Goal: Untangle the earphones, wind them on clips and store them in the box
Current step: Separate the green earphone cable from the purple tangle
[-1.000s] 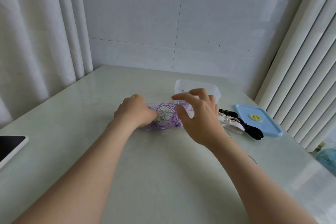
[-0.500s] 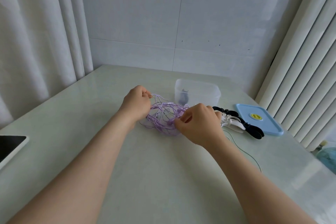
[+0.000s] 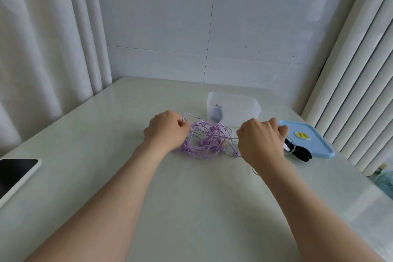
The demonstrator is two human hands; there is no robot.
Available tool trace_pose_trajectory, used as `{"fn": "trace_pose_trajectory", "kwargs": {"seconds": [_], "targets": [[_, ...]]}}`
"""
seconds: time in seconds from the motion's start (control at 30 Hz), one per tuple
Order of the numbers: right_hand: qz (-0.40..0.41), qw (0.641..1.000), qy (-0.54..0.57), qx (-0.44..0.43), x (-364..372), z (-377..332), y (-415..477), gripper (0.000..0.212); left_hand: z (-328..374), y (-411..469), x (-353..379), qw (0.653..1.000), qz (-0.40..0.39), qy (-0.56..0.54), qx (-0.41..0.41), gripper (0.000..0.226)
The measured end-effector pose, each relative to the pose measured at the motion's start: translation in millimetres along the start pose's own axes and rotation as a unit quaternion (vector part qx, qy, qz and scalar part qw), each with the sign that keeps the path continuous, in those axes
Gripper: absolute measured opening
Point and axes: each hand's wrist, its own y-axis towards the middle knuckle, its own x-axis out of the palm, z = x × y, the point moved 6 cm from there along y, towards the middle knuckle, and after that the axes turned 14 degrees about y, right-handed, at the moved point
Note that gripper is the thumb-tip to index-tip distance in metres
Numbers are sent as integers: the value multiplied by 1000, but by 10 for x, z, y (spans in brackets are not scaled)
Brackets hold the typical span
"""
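Note:
A tangle of purple earphones [image 3: 207, 141] lies on the pale table [image 3: 191, 208] between my hands. My left hand [image 3: 167, 132] pinches a cord loop at the tangle's left edge. My right hand [image 3: 260, 141] is curled to the right of the tangle and holds a thin grey-green cord that runs from the tangle and trails toward me. One purple earbud [image 3: 235, 154] lies by my right wrist. Behind stands the clear plastic box [image 3: 244, 108] with a dark wound item inside. Black and white clips [image 3: 298, 152] lie partly hidden behind my right hand.
The box's blue lid [image 3: 306, 137] lies at the right, by the ribbed radiator [image 3: 350, 91]. A dark-screened tablet [image 3: 14, 173] rests at the table's left edge. Curtains hang at the left and a tiled wall stands behind.
My right hand has moved right, away from the tangle, drawing a thin cord out with it. The purple tangle has spread wider. My left hand stays at the tangle's left side.

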Motion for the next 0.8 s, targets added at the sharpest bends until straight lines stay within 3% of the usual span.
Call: {"fn": "trace_pose_trajectory", "kwargs": {"seconds": [0.27,0.4,0.53,0.6,0.63,0.73,0.8], "targets": [[-26,999,-6,-45,99,7,60,11,-56,33,10,998,35,36,-22,23],[54,987,153,-7,-29,27,75,17,-92,-2,-99,997,48,31,-60,15],[140,942,303,39,-163,22,60,19,-143,-48,-178,991,37,88,-90,19],[143,896,414,68,-195,47,58,19,-143,-60,-178,990,32,105,-93,19],[138,855,493,84,-191,69,71,20,-140,-62,-175,989,30,114,-93,20],[97,676,714,154,-93,87,84,22,-116,-80,-183,984,34,147,-90,24],[93,593,779,182,-56,76,84,22,-93,-84,-213,982,46,160,-89,24]]}}
